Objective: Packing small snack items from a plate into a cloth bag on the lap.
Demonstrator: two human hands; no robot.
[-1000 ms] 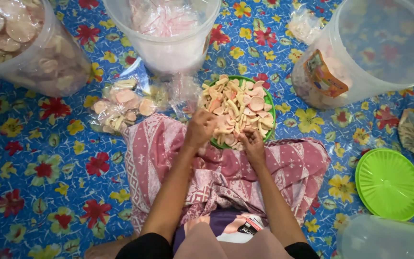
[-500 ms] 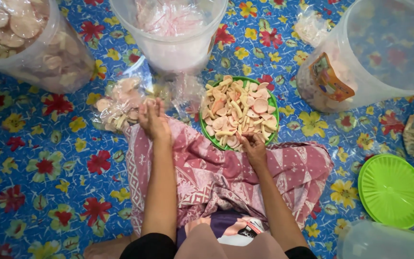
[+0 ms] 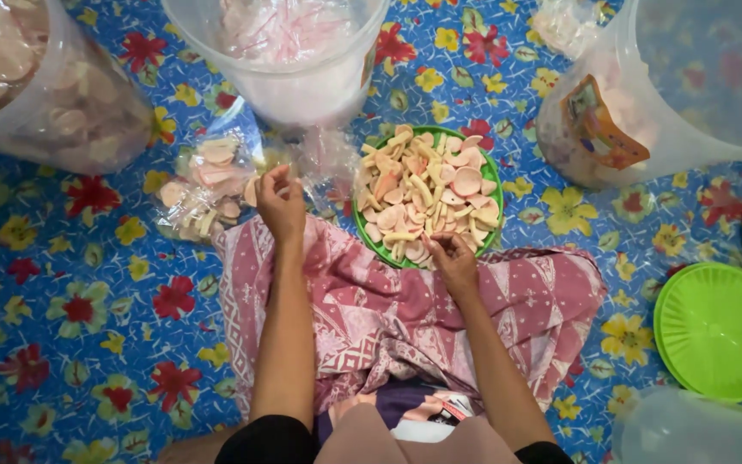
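A green plate (image 3: 491, 176) heaped with pale pink and yellow crackers (image 3: 427, 193) sits on the floor before my knees. My right hand (image 3: 453, 258) rests at the plate's near edge, fingers curled around a few crackers. My left hand (image 3: 278, 204) is over at the mouth of a clear plastic bag (image 3: 208, 185) partly filled with crackers, fingers pinched on a cracker at the bag's opening. A pink patterned cloth (image 3: 388, 301) covers my lap.
Three large clear tubs stand around: one full of round crackers (image 3: 45, 86) at upper left, one holding plastic bags (image 3: 289, 51) at top centre, one tipped on its side (image 3: 663, 94) at right. A green lid (image 3: 719, 331) and another clear tub (image 3: 697, 425) lie at lower right.
My left hand moved from the plate leftward to the clear bag with crackers. My right hand stayed at the plate's near edge.
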